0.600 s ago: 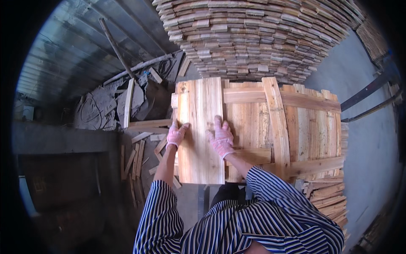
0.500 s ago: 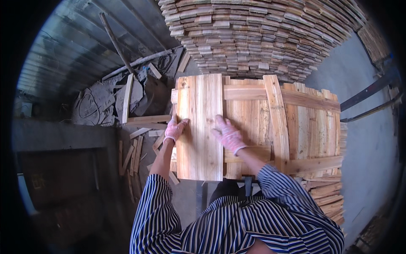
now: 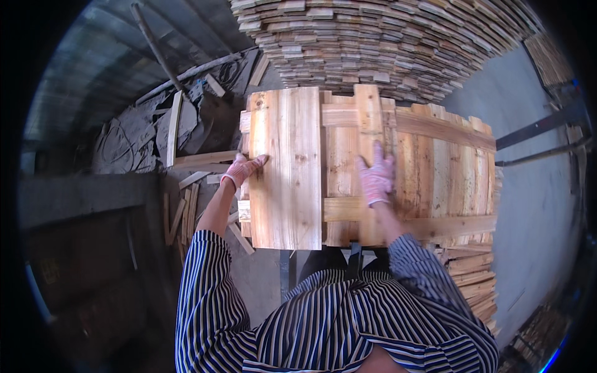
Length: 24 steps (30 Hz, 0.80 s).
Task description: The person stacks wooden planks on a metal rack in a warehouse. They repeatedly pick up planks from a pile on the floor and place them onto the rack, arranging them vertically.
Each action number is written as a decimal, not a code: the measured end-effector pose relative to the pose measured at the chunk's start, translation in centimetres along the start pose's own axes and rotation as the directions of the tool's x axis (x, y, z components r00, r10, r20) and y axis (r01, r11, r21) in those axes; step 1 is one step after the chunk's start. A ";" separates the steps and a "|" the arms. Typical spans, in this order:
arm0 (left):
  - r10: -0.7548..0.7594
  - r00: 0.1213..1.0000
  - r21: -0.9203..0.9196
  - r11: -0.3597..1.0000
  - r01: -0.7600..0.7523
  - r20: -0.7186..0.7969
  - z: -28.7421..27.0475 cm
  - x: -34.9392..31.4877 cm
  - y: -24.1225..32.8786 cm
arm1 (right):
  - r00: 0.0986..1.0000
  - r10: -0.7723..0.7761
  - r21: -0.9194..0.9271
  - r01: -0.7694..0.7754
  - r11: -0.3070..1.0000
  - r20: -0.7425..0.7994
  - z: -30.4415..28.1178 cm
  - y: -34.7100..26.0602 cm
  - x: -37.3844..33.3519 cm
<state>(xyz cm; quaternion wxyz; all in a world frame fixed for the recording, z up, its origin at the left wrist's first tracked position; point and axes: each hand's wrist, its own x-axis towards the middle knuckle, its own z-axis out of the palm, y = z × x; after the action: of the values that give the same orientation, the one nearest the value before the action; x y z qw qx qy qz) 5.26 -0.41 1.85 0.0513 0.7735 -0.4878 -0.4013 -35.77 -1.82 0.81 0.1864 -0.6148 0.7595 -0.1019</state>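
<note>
A person in a striped shirt, seen from above, leans over a wooden pallet-like frame (image 3: 435, 168) resting on a surface; both hands wear pink gloves. The left hand (image 3: 244, 168) presses against the left edge of a broad pale board panel (image 3: 286, 168), its fingers held together and pointing right onto the wood, seemingly to keep the panel square against the frame; it grips nothing. The right hand (image 3: 377, 177) lies flat, palm down, fingers slightly spread and pointing away from the body, on a narrow upright slat (image 3: 368, 112) just right of the panel, apparently steadying it. The panel lies flat between the two hands, its long axis running away from the person, its far end toward a tall stack of cut boards (image 3: 385, 43); beyond the left fingers, loose wood offcuts (image 3: 186, 199) litter the floor.
</note>
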 end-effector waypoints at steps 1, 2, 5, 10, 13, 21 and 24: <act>0.071 0.989 0.203 0.974 -0.096 0.128 0.2 0.8 3.4 | 0.999 0.046 -0.047 -0.045 0.998 0.017 0.7 -2.0 -0.6; 0.114 0.959 0.389 0.896 -0.212 0.259 -0.3 1.4 7.3 | 1.000 0.025 -0.038 -0.025 0.999 0.007 1.8 -3.3 -0.6; 0.051 0.967 -0.150 0.989 -0.013 0.251 -1.2 4.0 -3.2 | 0.981 -0.114 0.074 0.103 0.992 0.158 3.7 -10.3 -4.0; 0.245 0.948 0.030 0.966 -0.257 0.204 -2.7 4.3 -6.1 | 0.979 -0.082 0.100 0.064 0.993 0.185 3.8 -12.3 -5.0; 0.081 0.978 -0.052 0.996 -0.072 0.192 -3.5 2.7 -3.8 | 0.966 -0.103 0.244 0.043 0.969 0.237 3.8 -12.0 -5.8; 0.590 0.666 0.236 0.642 -0.730 0.456 -3.9 4.6 -4.3 | 0.990 0.088 0.488 -0.131 0.863 0.110 3.7 -11.3 -6.0; 0.487 0.812 0.305 0.759 -0.575 0.321 0.9 4.0 2.4 | 0.973 -0.176 0.389 0.221 0.895 -0.149 5.1 -9.1 -5.9</act>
<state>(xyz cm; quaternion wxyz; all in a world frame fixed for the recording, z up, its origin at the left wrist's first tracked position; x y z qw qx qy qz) 3.73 -4.57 0.06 -0.0457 0.5465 -0.7600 -0.3488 -24.52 2.28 0.62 0.2556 -0.6310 0.6646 -0.3080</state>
